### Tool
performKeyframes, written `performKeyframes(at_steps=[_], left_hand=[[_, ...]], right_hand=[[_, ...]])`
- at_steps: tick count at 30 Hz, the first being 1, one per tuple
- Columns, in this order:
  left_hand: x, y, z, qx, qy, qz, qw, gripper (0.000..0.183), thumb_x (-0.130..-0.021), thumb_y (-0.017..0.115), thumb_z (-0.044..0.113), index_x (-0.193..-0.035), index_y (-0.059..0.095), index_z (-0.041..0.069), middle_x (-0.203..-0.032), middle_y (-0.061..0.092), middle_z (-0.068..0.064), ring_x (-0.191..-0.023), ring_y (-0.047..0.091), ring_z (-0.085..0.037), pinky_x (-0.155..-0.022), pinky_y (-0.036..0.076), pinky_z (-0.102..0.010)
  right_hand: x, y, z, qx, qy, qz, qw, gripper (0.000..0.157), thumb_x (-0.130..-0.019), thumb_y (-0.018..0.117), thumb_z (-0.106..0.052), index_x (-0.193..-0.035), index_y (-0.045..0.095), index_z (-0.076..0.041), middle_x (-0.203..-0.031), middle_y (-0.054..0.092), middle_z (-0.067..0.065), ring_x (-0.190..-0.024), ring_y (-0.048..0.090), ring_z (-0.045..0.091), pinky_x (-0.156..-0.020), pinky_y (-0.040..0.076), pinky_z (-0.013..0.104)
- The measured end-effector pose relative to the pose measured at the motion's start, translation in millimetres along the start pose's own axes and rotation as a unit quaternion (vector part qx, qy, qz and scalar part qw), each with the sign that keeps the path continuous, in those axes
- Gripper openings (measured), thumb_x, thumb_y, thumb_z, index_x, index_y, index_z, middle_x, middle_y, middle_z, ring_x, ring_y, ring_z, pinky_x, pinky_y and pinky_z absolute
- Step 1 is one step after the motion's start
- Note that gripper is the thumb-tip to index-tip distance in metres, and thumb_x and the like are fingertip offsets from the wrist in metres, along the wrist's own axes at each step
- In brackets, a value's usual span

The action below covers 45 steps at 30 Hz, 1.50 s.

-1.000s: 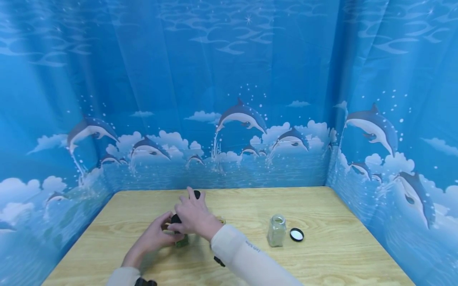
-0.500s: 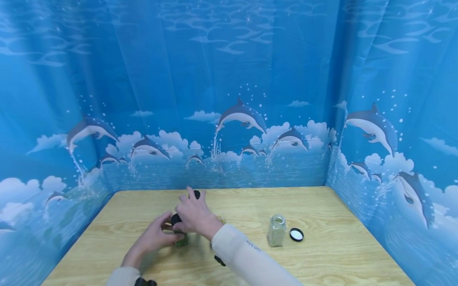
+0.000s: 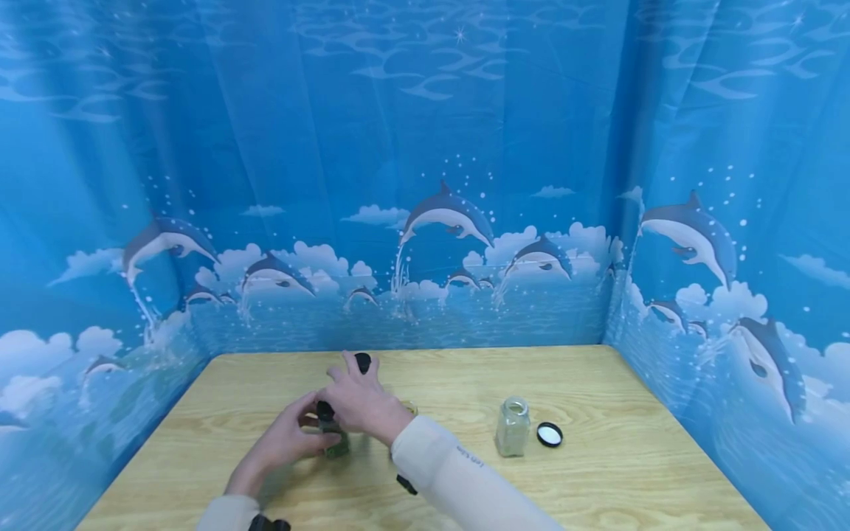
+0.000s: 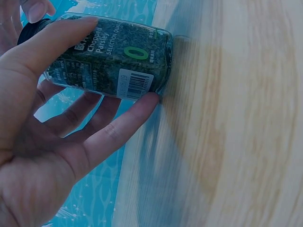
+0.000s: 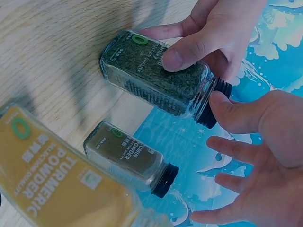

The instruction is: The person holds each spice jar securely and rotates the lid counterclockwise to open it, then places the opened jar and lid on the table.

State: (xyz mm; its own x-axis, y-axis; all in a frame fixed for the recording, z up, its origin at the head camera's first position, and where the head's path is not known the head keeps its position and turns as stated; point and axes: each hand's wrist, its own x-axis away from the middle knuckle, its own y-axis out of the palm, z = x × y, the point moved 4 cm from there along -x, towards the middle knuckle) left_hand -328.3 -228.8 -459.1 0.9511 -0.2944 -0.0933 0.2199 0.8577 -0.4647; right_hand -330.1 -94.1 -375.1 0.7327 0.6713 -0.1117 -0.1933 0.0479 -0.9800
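Note:
A glass jar of chopped parsley (image 4: 113, 59) stands on the table, its green flakes showing through the sides. My left hand (image 3: 290, 440) grips the jar's body, thumb on one side and fingers on the other. Above it, my right hand (image 3: 358, 399) pinches the black cap (image 5: 214, 103) between thumb and fingers; the cap sits on the jar's neck. The other right fingers (image 5: 236, 183) are spread out. Close beside the right hand, a cumin powder jar (image 5: 129, 153) wears its black cap. A turmeric powder jar (image 5: 57, 165) is nearer the right wrist, partly hidden by the arm in the head view.
A clear glass jar (image 3: 513, 428) without a lid stands to the right on the wooden table (image 3: 598, 487). Next to it lies a black-rimmed lid (image 3: 550, 435), white inside facing up. A blue dolphin-print curtain (image 3: 425, 184) encloses the table's back and sides.
My right hand has shifted slightly, its fingers moving round the parsley jar's cap. The left hand keeps its hold on the jar, and the other jars stay put.

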Motion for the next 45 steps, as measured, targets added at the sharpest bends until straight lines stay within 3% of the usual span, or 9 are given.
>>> performKeyframes(at_steps=[7, 13, 21, 26, 32, 37, 45], left_hand=[[0.0, -0.2, -0.8, -0.01, 0.003, -0.002, 0.9999, 0.061, -0.077, 0.078, 0.024, -0.13, 0.05, 0.013, -0.113, 0.056, -0.018, -0.099, 0.059, -0.028, -0.065, 0.059, -0.032], [-1.2, -0.1, -2.0, 0.009, -0.024, -0.005, 0.9997, 0.051, -0.078, 0.078, 0.025, -0.121, 0.053, 0.011, -0.112, 0.055, -0.017, -0.101, 0.06, -0.026, -0.068, 0.06, -0.033], [-1.2, 1.2, -1.2, 0.02, -0.028, -0.019, 0.9992, 0.047, -0.079, 0.077, 0.026, -0.115, 0.052, 0.009, -0.112, 0.054, -0.017, -0.099, 0.06, -0.026, -0.068, 0.06, -0.036], [-0.7, 1.5, -1.4, 0.019, -0.019, -0.011, 0.9996, 0.044, -0.078, 0.078, 0.023, -0.11, 0.053, 0.007, -0.11, 0.055, -0.018, -0.099, 0.06, -0.026, -0.067, 0.06, -0.036], [-0.6, 0.8, -1.3, 0.008, -0.008, 0.005, 0.9999, 0.048, -0.076, 0.079, 0.022, -0.115, 0.055, 0.01, -0.11, 0.056, -0.017, -0.1, 0.059, -0.028, -0.067, 0.06, -0.033], [-0.2, -0.3, -1.2, 0.001, -0.007, 0.002, 1.0, 0.062, -0.076, 0.079, 0.023, -0.13, 0.05, 0.014, -0.113, 0.056, -0.018, -0.1, 0.059, -0.028, -0.067, 0.06, -0.032], [-0.7, -0.8, -0.8, 0.0, -0.011, 0.0, 0.9999, 0.064, -0.075, 0.08, 0.024, -0.131, 0.05, 0.015, -0.113, 0.056, -0.018, -0.1, 0.059, -0.028, -0.067, 0.06, -0.032]], right_hand=[[-0.2, 0.0, 0.1, -0.02, -0.002, -0.006, 1.0, 0.036, -0.084, 0.07, -0.041, -0.118, 0.06, -0.042, -0.139, 0.05, -0.005, -0.143, 0.025, 0.032, -0.102, 0.032, 0.071], [-0.5, 0.5, 1.9, -0.02, 0.028, 0.002, 0.999, 0.04, -0.085, 0.054, -0.064, -0.109, 0.061, -0.033, -0.137, 0.052, -0.002, -0.144, 0.024, 0.034, -0.103, 0.03, 0.072], [-1.2, 1.1, 3.2, 0.005, 0.058, 0.026, 0.998, 0.049, -0.082, 0.047, -0.073, -0.097, 0.064, -0.03, -0.134, 0.056, 0.002, -0.142, 0.029, 0.034, -0.102, 0.033, 0.071], [-1.8, 1.5, 2.1, 0.002, 0.058, 0.023, 0.998, 0.041, -0.083, 0.054, -0.068, -0.086, 0.067, -0.029, -0.131, 0.057, 0.0, -0.14, 0.031, 0.034, -0.101, 0.033, 0.071], [-1.5, 0.4, -2.7, -0.008, 0.043, 0.006, 0.999, 0.027, -0.082, 0.068, -0.05, -0.102, 0.067, -0.033, -0.135, 0.053, -0.003, -0.141, 0.028, 0.032, -0.101, 0.034, 0.071], [1.0, -3.0, -5.6, -0.014, 0.026, -0.004, 1.0, 0.034, -0.076, 0.078, -0.038, -0.107, 0.065, -0.036, -0.138, 0.05, -0.003, -0.142, 0.025, 0.032, -0.1, 0.035, 0.071], [1.8, -4.0, -5.3, -0.023, 0.023, -0.004, 0.999, 0.037, -0.073, 0.081, -0.037, -0.106, 0.065, -0.035, -0.136, 0.051, -0.004, -0.141, 0.026, 0.033, -0.099, 0.035, 0.072]])
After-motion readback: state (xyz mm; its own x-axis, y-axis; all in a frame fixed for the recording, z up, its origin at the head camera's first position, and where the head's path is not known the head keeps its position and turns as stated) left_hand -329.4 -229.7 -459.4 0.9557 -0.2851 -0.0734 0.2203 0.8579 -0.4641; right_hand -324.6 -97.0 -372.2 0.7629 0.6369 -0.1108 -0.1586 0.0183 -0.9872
